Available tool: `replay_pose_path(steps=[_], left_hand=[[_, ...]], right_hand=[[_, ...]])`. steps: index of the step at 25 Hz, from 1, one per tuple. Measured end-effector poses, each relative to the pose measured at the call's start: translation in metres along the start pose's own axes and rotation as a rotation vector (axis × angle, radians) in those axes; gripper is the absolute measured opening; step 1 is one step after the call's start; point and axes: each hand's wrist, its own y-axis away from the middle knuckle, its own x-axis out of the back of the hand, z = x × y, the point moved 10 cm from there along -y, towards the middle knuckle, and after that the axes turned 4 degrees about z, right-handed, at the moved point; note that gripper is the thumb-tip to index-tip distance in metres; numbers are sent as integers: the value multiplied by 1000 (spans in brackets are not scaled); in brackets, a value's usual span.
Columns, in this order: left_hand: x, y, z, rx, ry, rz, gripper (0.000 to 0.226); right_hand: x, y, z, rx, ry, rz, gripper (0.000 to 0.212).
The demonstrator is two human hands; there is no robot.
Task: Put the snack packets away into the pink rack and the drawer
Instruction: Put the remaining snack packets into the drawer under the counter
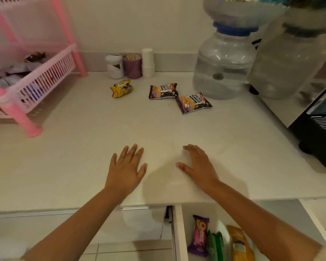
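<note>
Both hands hover flat and empty over the table, the left hand [127, 166] with fingers spread, the right hand [197, 166] relaxed, apparently between picks. Three snack packets remain mid-frame: a yellow packet [121, 88] and two peanut packets [163, 91] [194, 102]. The pink rack [45, 72], upper left, already holds packets; the drawer [179, 232], lower right, stands open with more inside.

**Snack packets, rack, drawer: positions relative to the counter**

Yellow packet [121, 88] lies flat at counter [83, 157] rear-centre. Two dark salted-peanut packets [163, 91] [194, 102] lie right of it, corners touching. Pink rack [45, 72] stands at counter's left rear, packets in its lower basket. Drawer [179, 232] open below counter's front edge, holding purple [199, 235], green [216, 245] and orange packets [240, 243].
</note>
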Motion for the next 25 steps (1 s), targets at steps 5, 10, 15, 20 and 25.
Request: replay_pose_path(steps=[5, 10, 15, 20, 25], left_hand=[[-2, -50, -43, 127, 36, -9, 58], [-4, -102, -83, 200, 40, -42, 64], [-7, -154, -103, 177, 34, -42, 71], [0, -194, -119, 151, 180, 50, 70], [19, -227, -138, 198, 540, 258, 85]], right_hand=[[-9, -53, -15, -69, 73, 131, 67], [-7, -83, 2, -217, 230, 210, 54], [-2, -114, 7, -313, 384, 246, 45], [10, -142, 5, -215, 455, 326, 36], [24, -159, 3, -163, 374, 470, 44]])
